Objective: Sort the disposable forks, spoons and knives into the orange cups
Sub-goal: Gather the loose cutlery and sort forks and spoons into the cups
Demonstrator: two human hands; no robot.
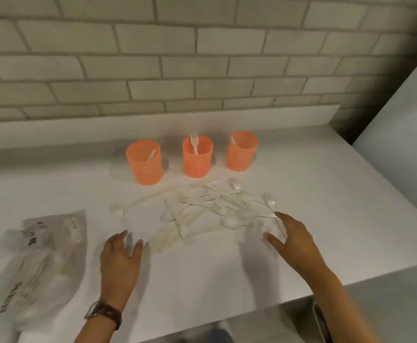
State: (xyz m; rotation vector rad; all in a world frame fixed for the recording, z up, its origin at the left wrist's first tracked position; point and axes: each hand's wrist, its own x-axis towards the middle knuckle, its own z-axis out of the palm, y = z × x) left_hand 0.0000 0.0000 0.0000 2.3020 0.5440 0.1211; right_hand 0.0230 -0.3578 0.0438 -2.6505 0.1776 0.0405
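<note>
Cutlery (210, 209) lies heaped mid-worktop (326, 194), just in front of three orange cups (197, 157) toward the back edge. Left hand (120, 258) and right hand (291, 236) flank the heap, fingers spread, holding nothing.

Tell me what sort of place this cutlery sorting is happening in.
Probably a home kitchen or a pantry corner: a smooth white countertop with a low backsplash, a wall of pale brick-pattern tile behind it, and a tall white panel at its right end, perhaps an appliance or a cabinet.
</note>
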